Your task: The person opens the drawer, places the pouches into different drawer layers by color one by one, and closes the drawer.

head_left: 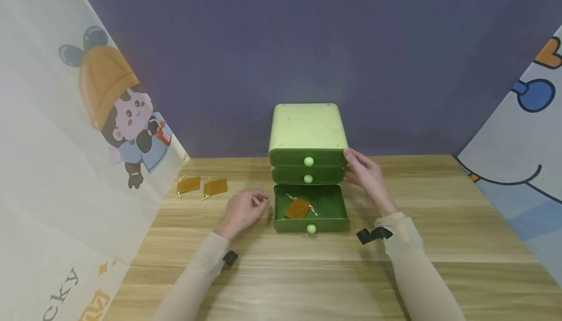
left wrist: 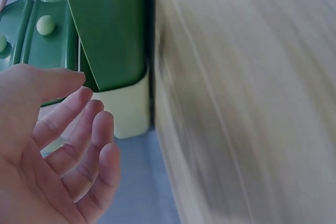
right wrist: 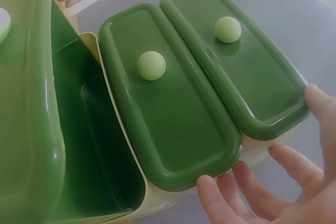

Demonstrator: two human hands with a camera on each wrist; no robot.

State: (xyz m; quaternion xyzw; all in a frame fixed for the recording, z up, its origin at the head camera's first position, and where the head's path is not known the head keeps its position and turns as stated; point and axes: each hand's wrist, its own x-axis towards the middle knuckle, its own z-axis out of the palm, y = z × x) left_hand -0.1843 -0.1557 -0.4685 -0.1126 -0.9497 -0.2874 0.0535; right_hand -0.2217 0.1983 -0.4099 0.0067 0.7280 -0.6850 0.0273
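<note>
A small cream and green drawer cabinet [head_left: 308, 126] stands against the back wall, its bottom drawer [head_left: 287, 225] pulled out. In that drawer lies a brown drawstring pouch [head_left: 297, 208] with pale cords. Just left of the drawer is my left hand [head_left: 243, 210]; its loosely curled fingers hold nothing, as the left wrist view also shows. My right hand [head_left: 366, 177] rests against the cabinet's right side. In the right wrist view, the thumb touches the end of the top drawer [right wrist: 252, 82], and other fingertips lie by the end of the middle drawer [right wrist: 168, 124].
Two more brown pouches, one farther left [head_left: 189, 184] and one nearer the cabinet [head_left: 215, 187], lie on the wooden table [head_left: 281, 282]. A dark blue wall [head_left: 219, 67] rises behind, and printed panels flank both sides. Each drawer front has a round knob [head_left: 309, 161].
</note>
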